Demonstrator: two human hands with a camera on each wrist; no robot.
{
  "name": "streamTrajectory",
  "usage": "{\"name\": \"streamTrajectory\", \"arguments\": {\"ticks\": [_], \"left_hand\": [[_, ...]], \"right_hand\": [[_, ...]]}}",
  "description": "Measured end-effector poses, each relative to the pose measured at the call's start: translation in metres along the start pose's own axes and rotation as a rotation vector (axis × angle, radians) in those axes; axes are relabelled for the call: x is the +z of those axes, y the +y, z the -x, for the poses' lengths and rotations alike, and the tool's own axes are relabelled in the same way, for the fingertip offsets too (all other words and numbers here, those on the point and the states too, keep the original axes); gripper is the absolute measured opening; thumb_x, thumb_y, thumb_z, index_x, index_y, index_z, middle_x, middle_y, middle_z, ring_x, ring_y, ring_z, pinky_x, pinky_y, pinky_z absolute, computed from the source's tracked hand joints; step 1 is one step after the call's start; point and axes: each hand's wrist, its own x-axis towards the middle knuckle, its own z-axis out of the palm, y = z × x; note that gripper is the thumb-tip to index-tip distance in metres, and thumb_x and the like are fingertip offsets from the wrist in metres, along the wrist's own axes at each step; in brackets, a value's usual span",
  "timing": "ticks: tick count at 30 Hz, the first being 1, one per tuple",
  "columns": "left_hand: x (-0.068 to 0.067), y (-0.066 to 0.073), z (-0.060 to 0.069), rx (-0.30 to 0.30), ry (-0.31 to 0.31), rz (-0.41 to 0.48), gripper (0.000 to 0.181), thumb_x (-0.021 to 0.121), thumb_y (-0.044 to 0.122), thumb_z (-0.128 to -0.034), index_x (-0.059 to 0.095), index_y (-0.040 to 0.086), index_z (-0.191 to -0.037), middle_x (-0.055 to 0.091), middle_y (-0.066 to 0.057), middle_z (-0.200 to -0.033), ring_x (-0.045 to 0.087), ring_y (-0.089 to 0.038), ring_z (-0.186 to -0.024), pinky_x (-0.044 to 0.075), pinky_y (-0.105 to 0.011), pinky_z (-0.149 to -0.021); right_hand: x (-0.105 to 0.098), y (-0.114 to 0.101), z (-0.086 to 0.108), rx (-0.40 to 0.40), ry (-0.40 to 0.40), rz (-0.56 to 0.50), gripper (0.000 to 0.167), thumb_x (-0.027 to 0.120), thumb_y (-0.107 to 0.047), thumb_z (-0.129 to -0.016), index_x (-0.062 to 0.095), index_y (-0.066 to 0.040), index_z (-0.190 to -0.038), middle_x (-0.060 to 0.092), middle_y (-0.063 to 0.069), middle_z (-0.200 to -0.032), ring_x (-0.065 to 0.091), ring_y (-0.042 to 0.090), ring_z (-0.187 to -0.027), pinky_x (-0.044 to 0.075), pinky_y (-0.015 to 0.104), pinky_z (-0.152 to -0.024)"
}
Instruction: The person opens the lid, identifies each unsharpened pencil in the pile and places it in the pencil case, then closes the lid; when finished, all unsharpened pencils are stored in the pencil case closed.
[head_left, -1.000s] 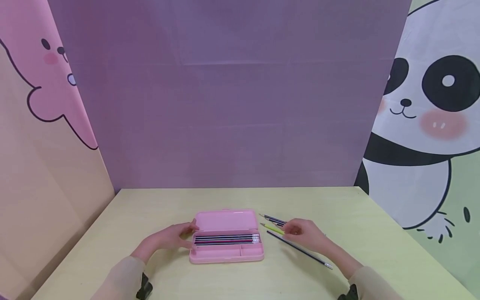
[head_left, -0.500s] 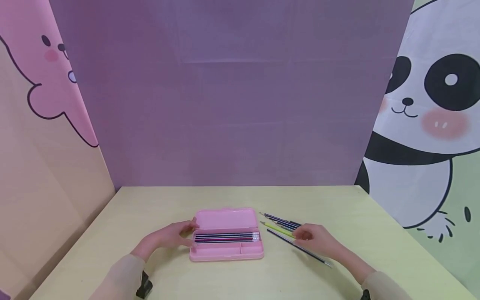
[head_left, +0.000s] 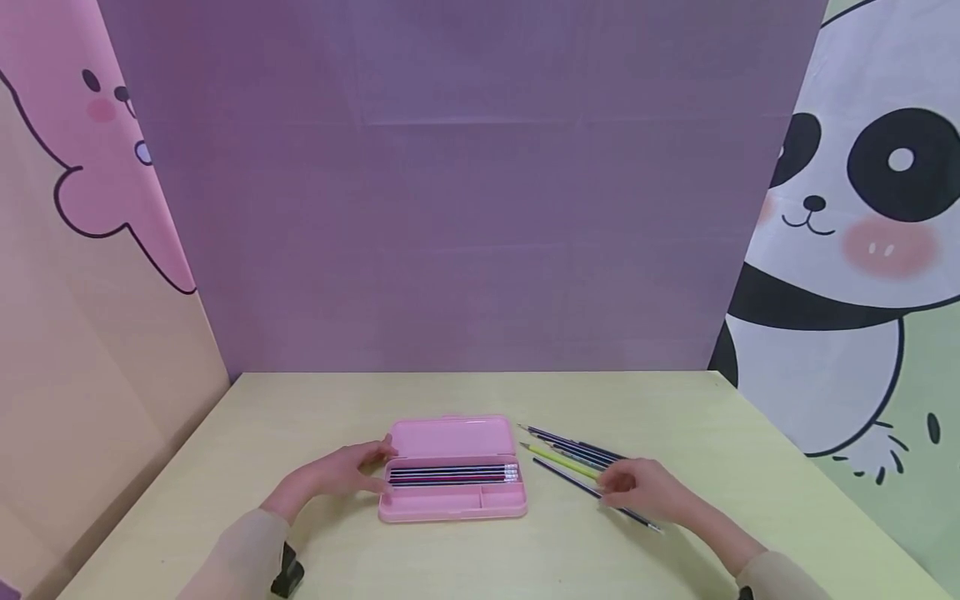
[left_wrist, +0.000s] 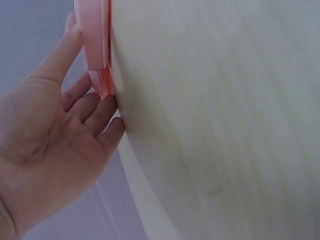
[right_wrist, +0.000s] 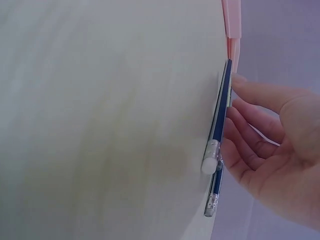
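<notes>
A pink pencil case (head_left: 442,504) lies with its lid raised on the table, and several striped pencils (head_left: 453,476) fill its long compartment. At its left end my left hand (head_left: 341,469) holds the case, thumb on the near part and fingers at the lid's edge. To the right, my right hand (head_left: 645,487) is at the back end of a yellow-green pencil (head_left: 558,459), with thumb and fingers close about it; whether they pinch it is hidden. A dark blue pencil (right_wrist: 222,105) with a white eraser runs just beneath that hand.
Several dark pencils (head_left: 573,442) lie in a loose bundle behind the yellow-green one, right of the case. The front compartments of the case hold nothing visible. A purple backdrop (head_left: 480,208) rises behind the table (head_left: 450,567).
My right hand has slid to the right and nearer along the yellow-green pencil, uncovering more of the dark bundle. The pencils and my left hand have stayed in place.
</notes>
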Motion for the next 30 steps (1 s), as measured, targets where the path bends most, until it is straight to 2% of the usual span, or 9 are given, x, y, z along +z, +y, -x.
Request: {"name": "streamTrajectory", "arguments": {"ticks": [5,9,18,24,30], "left_hand": [[-0.0003,0.0005,0.0003,-0.005,-0.002,0.013,0.065,0.073,0.037,-0.0789,0.049,0.010,-0.134,0.025,-0.018,-0.153,0.025,-0.037,-0.140,0.021,-0.054,-0.114],[0.0000,0.0008,0.0004,-0.012,-0.002,0.015,0.065,0.073,0.038,-0.0789,0.050,0.011,-0.133,0.025,-0.018,-0.153,0.025,-0.036,-0.140,0.021,-0.054,-0.114],[0.0000,0.0020,0.0006,-0.015,0.003,0.019,0.063,0.074,0.037,-0.0785,0.051,0.012,-0.132,0.026,-0.017,-0.153,0.025,-0.036,-0.140,0.022,-0.053,-0.114],[-0.0005,0.0026,0.0006,-0.002,0.003,0.018,0.061,0.074,0.034,-0.0793,0.051,0.011,-0.131,0.026,-0.019,-0.152,0.025,-0.037,-0.140,0.022,-0.053,-0.114],[-0.0004,0.0037,0.0010,-0.021,0.004,0.018,0.061,0.074,0.035,-0.0790,0.051,0.012,-0.131,0.026,-0.017,-0.153,0.024,-0.036,-0.141,0.022,-0.054,-0.114]], "right_hand": [[-0.0004,0.0033,0.0008,0.001,-0.031,-0.016,0.026,0.075,-0.023,-0.078,0.067,-0.005,-0.096,0.063,-0.002,-0.082,0.050,-0.001,-0.067,0.047,0.018,-0.059],[0.0001,0.0040,0.0014,-0.004,-0.027,-0.011,0.024,0.076,-0.022,-0.078,0.068,-0.005,-0.093,0.066,-0.001,-0.083,0.052,-0.002,-0.068,0.049,0.018,-0.061],[0.0001,-0.0004,0.0028,0.076,-0.006,0.079,0.014,0.075,-0.022,-0.078,0.068,-0.010,-0.082,0.063,-0.006,-0.074,0.049,0.002,-0.064,0.044,0.019,-0.057],[0.0002,0.0014,0.0024,0.021,0.015,0.113,0.009,0.073,-0.017,-0.079,0.068,-0.010,-0.079,0.061,-0.007,-0.071,0.045,-0.002,-0.062,0.042,0.017,-0.055],[-0.0020,0.0016,0.0003,-0.036,0.042,0.112,0.007,0.069,-0.017,-0.082,0.066,-0.011,-0.082,0.061,-0.008,-0.074,0.046,-0.004,-0.064,0.043,0.017,-0.057]]}}
